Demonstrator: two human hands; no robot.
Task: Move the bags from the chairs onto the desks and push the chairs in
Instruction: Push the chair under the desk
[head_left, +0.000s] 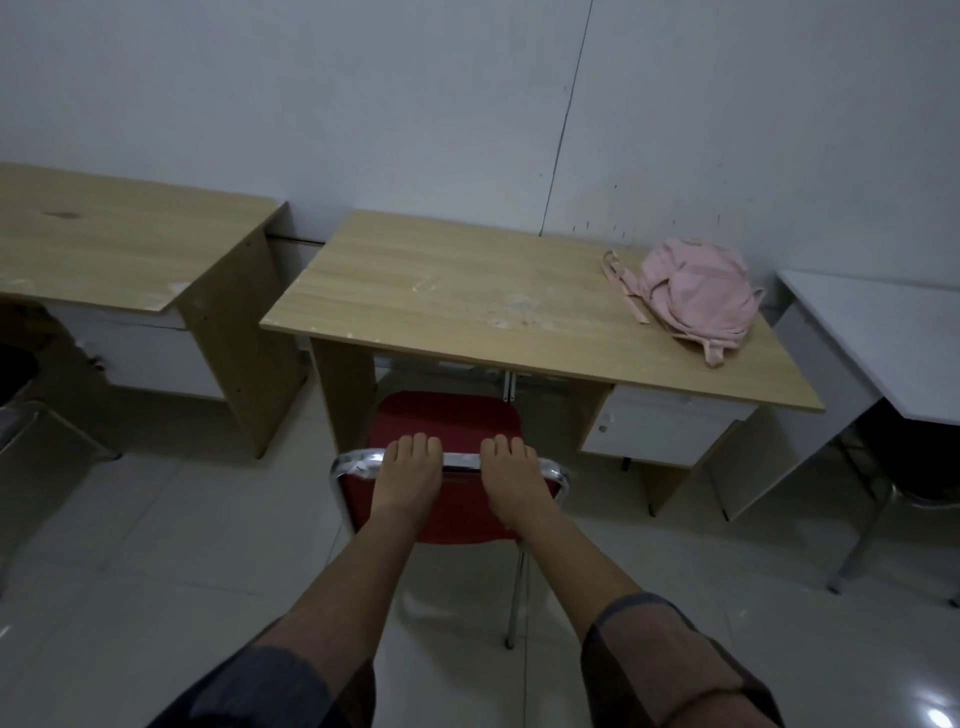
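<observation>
Hands, left hand and right hand, clamped on red chair top rail, seat partly under desk, pink bag on its far-right; skewed shove risks hitting drawer unit.

Pink fabric backpack on the right rear of the middle light-wood desk, red chrome-framed chair before it, seat partly beneath, second wooden desk left, white table right.
</observation>
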